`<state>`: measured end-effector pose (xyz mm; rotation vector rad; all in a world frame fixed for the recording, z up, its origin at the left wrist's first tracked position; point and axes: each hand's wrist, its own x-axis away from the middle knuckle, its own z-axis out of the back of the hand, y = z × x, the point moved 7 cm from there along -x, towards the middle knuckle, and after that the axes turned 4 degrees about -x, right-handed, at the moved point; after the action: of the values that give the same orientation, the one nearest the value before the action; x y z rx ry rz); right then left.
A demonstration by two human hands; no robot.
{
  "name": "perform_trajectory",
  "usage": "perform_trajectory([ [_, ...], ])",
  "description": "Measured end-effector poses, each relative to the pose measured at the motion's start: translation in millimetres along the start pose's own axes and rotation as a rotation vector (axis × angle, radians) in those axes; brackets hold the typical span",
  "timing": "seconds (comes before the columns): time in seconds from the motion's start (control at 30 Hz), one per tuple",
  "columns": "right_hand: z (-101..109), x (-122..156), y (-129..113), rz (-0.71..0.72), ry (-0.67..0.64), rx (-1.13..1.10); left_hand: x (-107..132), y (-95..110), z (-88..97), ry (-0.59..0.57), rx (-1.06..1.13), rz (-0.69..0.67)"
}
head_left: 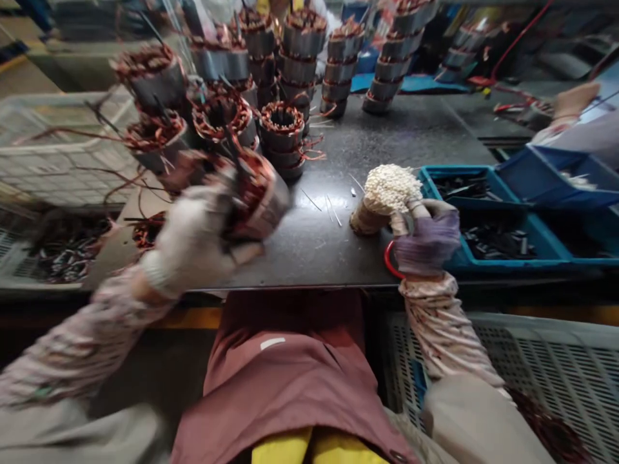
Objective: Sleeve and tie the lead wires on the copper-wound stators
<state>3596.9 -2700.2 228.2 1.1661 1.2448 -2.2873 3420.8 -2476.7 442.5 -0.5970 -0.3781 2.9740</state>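
My left hand (193, 235), in a white glove, grips a motor stator (264, 196), a metal ring with copper windings, tilted above the table's front left. The hand is slightly blurred. On the right, my right hand (425, 235), in a purple and white glove, has its fingers closed at the edge of a bundle of thin white strands (393, 187). The bundle stands upright in a brown wrap (366, 219). A red ring-shaped handle (391, 261) shows partly beneath this hand.
Stacked stators (302, 61) stand along the back and left. Blue bins (522, 263) with small black pieces sit at right. A white crate (53, 167) is at left, a grey crate (561, 361) below right. A co-worker's hand (575, 100) shows at far right.
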Motion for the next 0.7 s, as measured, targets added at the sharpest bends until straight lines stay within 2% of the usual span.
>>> perform_trajectory([
  [0.07, -12.5, -6.7, 3.6, -0.054, -0.086, -0.029, 9.5, 19.9, -62.1, -0.208, -0.087, -0.046],
  [0.13, -23.3, -9.2, 8.4, -0.111, -0.183, -0.047, 17.1, 33.7, -116.7, -0.393, -0.136, -0.117],
  [0.2, -28.1, -10.0, 12.4, -0.142, -0.226, -0.028, 24.5, 41.6, -153.2, -0.512, -0.149, -0.203],
  [0.23, -28.5, -10.3, 13.8, -0.14, -0.223, -0.018, 27.8, 43.0, -162.9, -0.535, -0.149, -0.239],
  [0.3, -26.4, -10.8, 14.4, -0.088, -0.18, -0.042, 32.5, 42.6, -167.4, -0.528, -0.139, -0.282],
  [0.4, -16.5, -9.4, 13.5, 0.021, -0.017, -0.152, 30.4, 42.6, -152.2, -0.42, -0.087, -0.265],
  [0.5, -6.2, -6.1, 7.9, 0.113, 0.172, -0.213, 11.3, 62.9, -143.4, -0.333, -0.074, -0.284],
  [0.57, -1.0, -6.9, 6.7, 0.089, 0.283, -0.283, -10.6, 85.4, -150.4, -0.376, -0.112, -0.364],
  [0.63, 6.0, -10.3, 13.6, -0.027, 0.398, -0.43, -34.8, 95.2, -161.2, -0.512, -0.159, -0.407],
  [0.67, 5.6, -14.2, 16.9, -0.078, 0.367, -0.538, -44.7, 92.1, -164.0, -0.588, -0.157, -0.409],
  [0.7, 2.7, -18.8, 17.8, -0.111, 0.266, -0.652, -51.3, 84.3, -163.6, -0.652, -0.121, -0.407],
])
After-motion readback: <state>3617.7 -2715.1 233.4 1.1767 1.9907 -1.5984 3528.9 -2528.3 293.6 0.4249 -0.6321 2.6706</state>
